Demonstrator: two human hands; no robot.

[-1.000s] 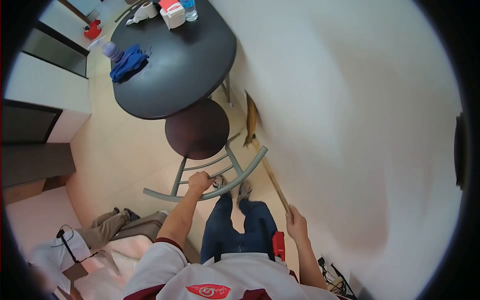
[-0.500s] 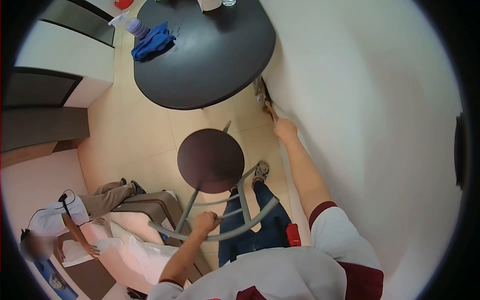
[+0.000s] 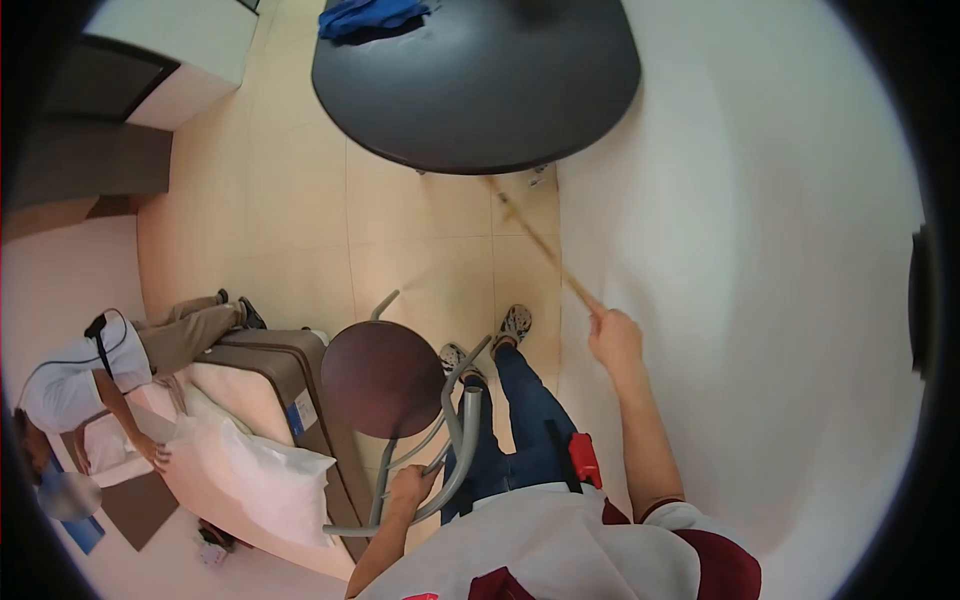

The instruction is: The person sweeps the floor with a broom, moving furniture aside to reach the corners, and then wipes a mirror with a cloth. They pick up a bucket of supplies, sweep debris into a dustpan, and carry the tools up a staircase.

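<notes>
My left hand (image 3: pixel 408 488) is wrapped round the grey metal tubing of the backrest on a chair (image 3: pixel 383 380) with a round dark-brown seat. The chair stands tilted beside my legs at the left. Out to the right, near the white wall, my right hand (image 3: pixel 614 336) is closed on the near end of a long, thin tan stick (image 3: pixel 545 248). The stick slants forward and left over the floor, and its far end disappears under the edge of a black table (image 3: pixel 480 100). What is at that end is hidden.
A blue cloth (image 3: pixel 370 17) lies on the table. At the left, another person (image 3: pixel 90 365) leans over a bed with a white pillow (image 3: pixel 260 480) and brown frame (image 3: pixel 270 365). A white wall (image 3: pixel 760 250) runs along the right; tiled floor (image 3: pixel 290 200) lies ahead.
The chair has shifted left and turned with my left hand. My right hand has come back from the table, and the stick now stretches out at length. My view has tipped down.
</notes>
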